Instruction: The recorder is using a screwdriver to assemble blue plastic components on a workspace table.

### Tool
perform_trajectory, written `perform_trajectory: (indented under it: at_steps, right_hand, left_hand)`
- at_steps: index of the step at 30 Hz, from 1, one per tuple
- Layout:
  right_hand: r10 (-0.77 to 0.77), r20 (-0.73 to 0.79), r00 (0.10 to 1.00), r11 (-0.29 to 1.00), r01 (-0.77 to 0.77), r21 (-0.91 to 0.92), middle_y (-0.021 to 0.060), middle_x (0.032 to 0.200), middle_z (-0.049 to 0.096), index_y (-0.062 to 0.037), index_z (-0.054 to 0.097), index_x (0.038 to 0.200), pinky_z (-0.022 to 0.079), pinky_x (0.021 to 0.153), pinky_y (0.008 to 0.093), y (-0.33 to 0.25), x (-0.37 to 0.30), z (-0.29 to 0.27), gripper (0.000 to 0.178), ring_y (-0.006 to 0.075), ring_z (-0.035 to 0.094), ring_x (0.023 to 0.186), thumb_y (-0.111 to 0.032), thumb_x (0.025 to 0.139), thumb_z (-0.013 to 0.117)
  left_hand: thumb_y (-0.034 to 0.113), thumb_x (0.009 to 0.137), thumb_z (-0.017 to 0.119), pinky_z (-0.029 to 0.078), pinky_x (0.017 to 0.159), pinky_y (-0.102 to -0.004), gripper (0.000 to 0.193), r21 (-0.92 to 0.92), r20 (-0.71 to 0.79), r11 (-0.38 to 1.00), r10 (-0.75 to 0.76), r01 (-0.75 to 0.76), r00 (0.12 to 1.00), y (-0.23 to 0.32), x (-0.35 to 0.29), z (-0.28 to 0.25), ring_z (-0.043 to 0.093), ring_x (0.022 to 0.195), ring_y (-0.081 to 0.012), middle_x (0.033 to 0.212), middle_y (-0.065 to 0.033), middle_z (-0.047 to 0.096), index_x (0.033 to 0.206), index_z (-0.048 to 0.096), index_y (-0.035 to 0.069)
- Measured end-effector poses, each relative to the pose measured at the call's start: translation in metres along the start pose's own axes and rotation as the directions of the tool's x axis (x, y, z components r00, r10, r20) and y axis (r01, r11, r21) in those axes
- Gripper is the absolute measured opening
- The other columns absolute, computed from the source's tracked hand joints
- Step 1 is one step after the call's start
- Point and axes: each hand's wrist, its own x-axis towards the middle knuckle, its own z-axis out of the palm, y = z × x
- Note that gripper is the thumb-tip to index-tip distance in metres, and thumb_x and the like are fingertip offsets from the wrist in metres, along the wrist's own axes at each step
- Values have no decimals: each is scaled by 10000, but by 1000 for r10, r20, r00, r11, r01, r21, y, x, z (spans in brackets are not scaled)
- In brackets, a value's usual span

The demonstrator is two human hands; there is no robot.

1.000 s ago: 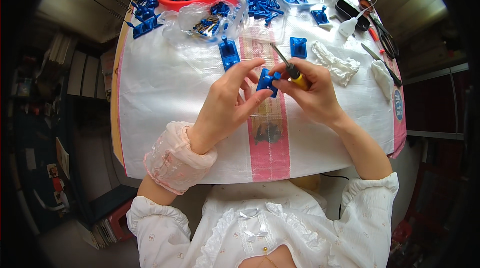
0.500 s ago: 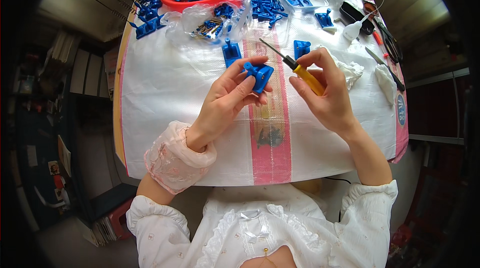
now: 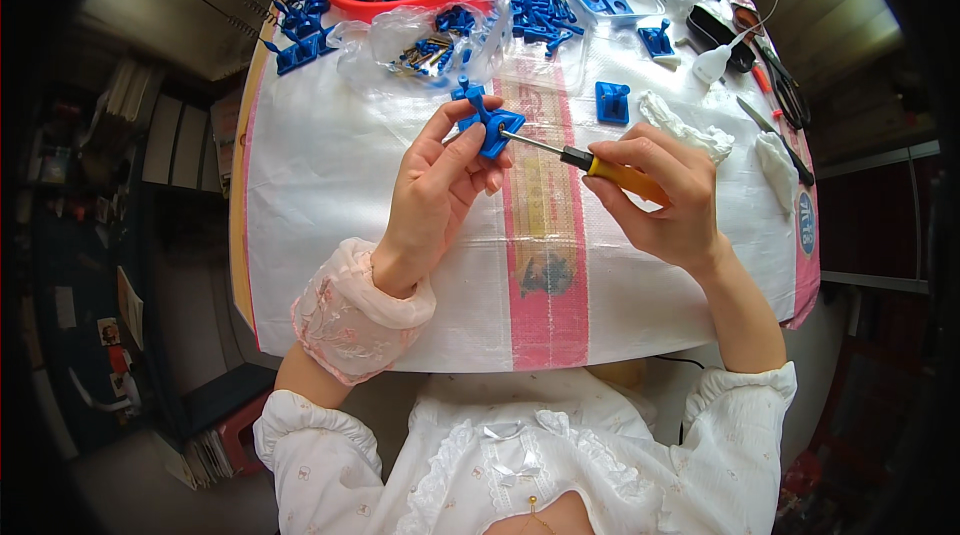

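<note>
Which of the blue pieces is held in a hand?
The blue piece in the left hand, at the tip of the screwdriver; no other is held.

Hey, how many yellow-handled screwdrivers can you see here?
1: the yellow-handled screwdriver is in the right hand, its tip at the blue plastic part held in the left hand. Others may be hidden.

Worn are a white, bow-trimmed blouse (image 3: 440, 435) and a gathered pink oversleeve (image 3: 345, 320).
</note>
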Motion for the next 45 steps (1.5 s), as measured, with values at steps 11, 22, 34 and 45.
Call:
perform_trajectory:
  at_steps: [11,22,34,45]
  right_hand:
    - [-31,-13,999,999,30,-21,45,752,649,-32,697,980,470,493,277,2,1,0,260,178,666,598,-18,745,808]
    - [44,54,998,998,-45,31,108,802,682,1,668,981,519,546,303,0,-2,2,220,239,696,654,-4,788,773]
    - [-32,60,998,996,37,-76,41,737,670,-52,670,952,480,493,285,-1,-2,1,197,175,674,598,-35,783,770]
    - [-155,-4,988,970,152,-192,22,698,656,-73,722,920,451,502,286,8,11,-15,261,163,612,598,-48,690,844]
  left_hand:
    - [169,1048,499,485,682,-204,357,92,-9,995,28,-28,1000,1,0,-2,617,847,-99,1061,-84,657,1359,490,-6]
    - [144,1027,575,483,666,-217,296,357,-4,913,212,-196,977,-6,-2,2,621,772,-88,957,-66,685,1296,588,21]
    - [106,996,617,467,644,-211,271,380,-8,903,220,-201,975,-6,0,-3,596,755,-73,990,-60,710,1250,656,21]
    - [6,948,649,553,741,-232,329,362,113,895,237,-262,965,-1,0,-2,668,870,-100,1070,-92,725,1277,650,11]
